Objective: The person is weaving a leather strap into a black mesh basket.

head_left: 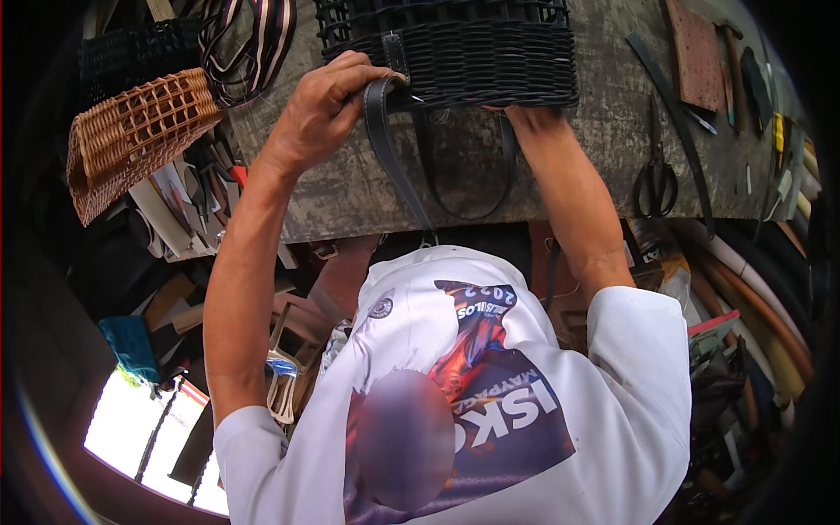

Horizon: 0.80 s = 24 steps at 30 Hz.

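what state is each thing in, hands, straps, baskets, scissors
left hand: closed on the black strap
right hand: mostly hidden by the black basket, grip unclear
black strap: bent over at its upper end
black basket: partly out of frame
tan basket: untouched
striped straps: loosely looped
scissors: lying on the table, handles toward the person
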{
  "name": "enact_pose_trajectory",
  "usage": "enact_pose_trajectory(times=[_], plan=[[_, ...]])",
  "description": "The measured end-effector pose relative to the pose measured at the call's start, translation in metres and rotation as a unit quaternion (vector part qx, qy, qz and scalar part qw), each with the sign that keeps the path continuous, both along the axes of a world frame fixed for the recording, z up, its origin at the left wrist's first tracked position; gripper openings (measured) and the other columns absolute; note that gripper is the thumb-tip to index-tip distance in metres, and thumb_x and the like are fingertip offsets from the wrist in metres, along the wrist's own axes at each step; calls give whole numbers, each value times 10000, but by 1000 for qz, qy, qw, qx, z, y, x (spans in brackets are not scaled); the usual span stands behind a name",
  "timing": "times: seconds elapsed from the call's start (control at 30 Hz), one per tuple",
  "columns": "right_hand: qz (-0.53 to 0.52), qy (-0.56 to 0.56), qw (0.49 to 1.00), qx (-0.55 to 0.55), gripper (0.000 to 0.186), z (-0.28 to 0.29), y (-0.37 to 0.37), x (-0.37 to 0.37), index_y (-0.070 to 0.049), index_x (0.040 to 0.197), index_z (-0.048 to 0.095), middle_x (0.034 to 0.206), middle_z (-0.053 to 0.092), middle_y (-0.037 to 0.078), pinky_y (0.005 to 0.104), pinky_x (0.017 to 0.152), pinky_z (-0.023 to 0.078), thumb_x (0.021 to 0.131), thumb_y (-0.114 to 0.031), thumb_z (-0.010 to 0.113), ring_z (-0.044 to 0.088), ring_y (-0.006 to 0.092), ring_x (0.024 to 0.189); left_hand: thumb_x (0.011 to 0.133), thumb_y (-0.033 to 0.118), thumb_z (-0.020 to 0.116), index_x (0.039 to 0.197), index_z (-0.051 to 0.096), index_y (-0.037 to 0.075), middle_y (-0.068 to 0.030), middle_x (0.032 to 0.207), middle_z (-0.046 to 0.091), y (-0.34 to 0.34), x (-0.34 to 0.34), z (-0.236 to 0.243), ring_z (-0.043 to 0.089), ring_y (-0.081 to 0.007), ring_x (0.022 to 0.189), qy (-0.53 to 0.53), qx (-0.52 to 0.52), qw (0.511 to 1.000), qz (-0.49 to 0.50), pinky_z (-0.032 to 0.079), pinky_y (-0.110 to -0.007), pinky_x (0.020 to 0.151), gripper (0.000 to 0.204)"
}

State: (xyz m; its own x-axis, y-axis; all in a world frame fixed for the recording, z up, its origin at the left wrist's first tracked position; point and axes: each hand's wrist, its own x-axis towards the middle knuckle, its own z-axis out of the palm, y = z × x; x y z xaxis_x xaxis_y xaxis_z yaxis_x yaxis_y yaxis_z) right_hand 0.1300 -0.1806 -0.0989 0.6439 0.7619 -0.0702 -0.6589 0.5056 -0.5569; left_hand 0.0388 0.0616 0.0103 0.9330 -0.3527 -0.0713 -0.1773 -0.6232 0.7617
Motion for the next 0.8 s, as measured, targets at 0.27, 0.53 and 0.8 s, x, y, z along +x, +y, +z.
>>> enact_pose_trajectory(times=[0.27,0.53,0.8], plan=[[22,8,1000,-12,186,0,5,-9,-68,830,655,687,595,19,326,590,440,907,-237,656,519,161,612,834,-128,612,1114,711,2,-83,789,509,-7,3,7,527,-219,737,14,-28,999,30,432,-375,683,324],[-5,-240,924,-298,201,-2,4,-23,-49,838,686,726,648,35,347,616,482,868,-248,690,573,182,659,856,-121,606,1111,709,-12,-83,788,509,-6,4,4,514,-215,733,10,-66,998,25,438,-358,686,296],[29,-158,963,-215,182,0,11,-37,-49,819,672,726,628,34,314,619,483,956,-163,636,575,144,673,868,-91,601,1103,693,-29,-114,823,559,-3,4,5,551,-268,760,-12,-41,999,7,455,-374,716,260]])
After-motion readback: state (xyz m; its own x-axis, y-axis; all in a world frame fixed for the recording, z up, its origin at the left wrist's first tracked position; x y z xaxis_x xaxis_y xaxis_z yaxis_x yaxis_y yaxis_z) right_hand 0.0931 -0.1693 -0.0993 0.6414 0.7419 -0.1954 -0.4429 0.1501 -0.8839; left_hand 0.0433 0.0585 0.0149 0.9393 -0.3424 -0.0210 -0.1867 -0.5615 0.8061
